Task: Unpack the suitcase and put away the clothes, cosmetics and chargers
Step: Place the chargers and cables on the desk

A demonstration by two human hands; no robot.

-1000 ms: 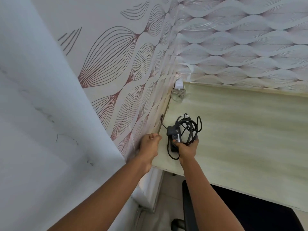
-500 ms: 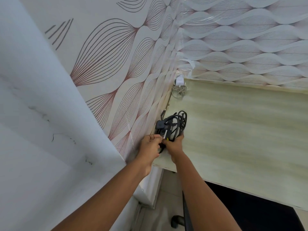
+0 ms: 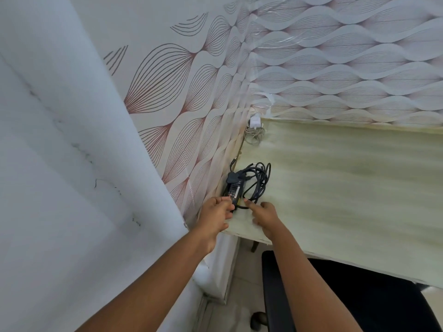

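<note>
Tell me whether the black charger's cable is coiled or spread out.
Coiled: the black charger lies on the desk with its cable looped beside it.

The table's [image 3: 347, 188] left edge is being closed off by the patterned wall [image 3: 191, 116], with the black charger [image 3: 247, 185] lying just beside it. The far corner is being occupied by a white charger [image 3: 254, 122] and its coiled cable. Open tabletop is being left free to the right of the black charger. The near side is being partly blocked by a black chair [image 3: 359, 295].
</note>
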